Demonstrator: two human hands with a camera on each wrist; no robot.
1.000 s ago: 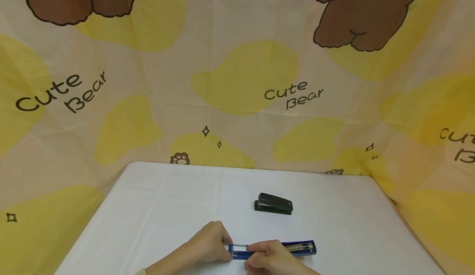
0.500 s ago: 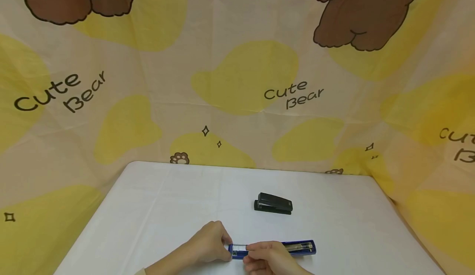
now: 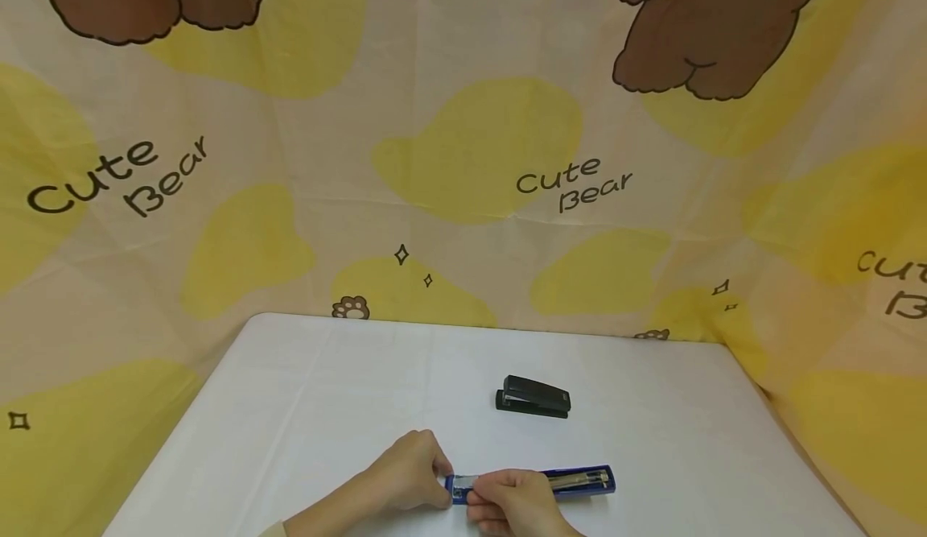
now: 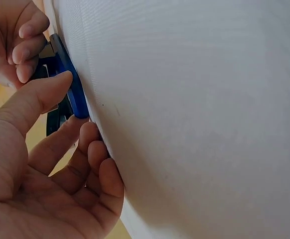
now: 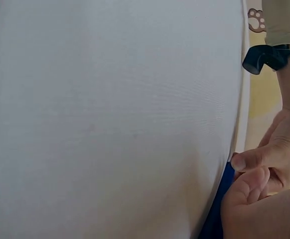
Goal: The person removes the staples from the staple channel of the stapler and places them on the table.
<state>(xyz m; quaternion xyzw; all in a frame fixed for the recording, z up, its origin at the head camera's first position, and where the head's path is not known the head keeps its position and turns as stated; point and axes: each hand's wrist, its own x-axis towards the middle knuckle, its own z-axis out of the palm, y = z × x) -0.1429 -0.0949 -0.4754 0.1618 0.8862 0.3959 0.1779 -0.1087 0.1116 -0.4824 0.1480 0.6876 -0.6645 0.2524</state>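
A blue stapler lies opened out lengthwise on the white table, its metal inside facing up. My left hand pinches its left end between thumb and forefinger; in the left wrist view the thumb presses on the blue edge and the other fingers curl loosely. My right hand lies over the stapler's middle. Its thumb and forefinger pinch a silvery strip, seemingly staples, at the left part of the metal channel. Those fingers hide part of the strip and the channel.
A black stapler stands on the table behind the blue one. A printed cloth hangs behind and along both sides of the table. A dark strap is around the left wrist.
My right hand has slid slightly left along the stapler, its thumb now over the silvery strip. The stapler's right end has tipped slightly away. My left hand has stayed in place.
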